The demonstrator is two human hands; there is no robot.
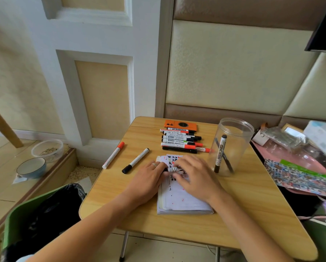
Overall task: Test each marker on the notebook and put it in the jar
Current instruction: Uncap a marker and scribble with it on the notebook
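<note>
Head view looks steeply down, close over the table [243, 214].

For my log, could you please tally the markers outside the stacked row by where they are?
On the wooden table, loose red-capped marker and black-capped marker: 2
In the clear plastic jar, standing markers: 2
Over the white notebook, gripped marker in left hand and right hand: 1
Total: 5

Notebook [184, 197]: on the table [243, 214], near its front edge
Hands: left hand [149, 178] and right hand [194, 174] over the notebook's far end
Marker row [181, 141]: behind the notebook
Jar [232, 146]: right of the row, one marker [220, 154] inside
Loose markers [125, 157]: left of the notebook
</note>
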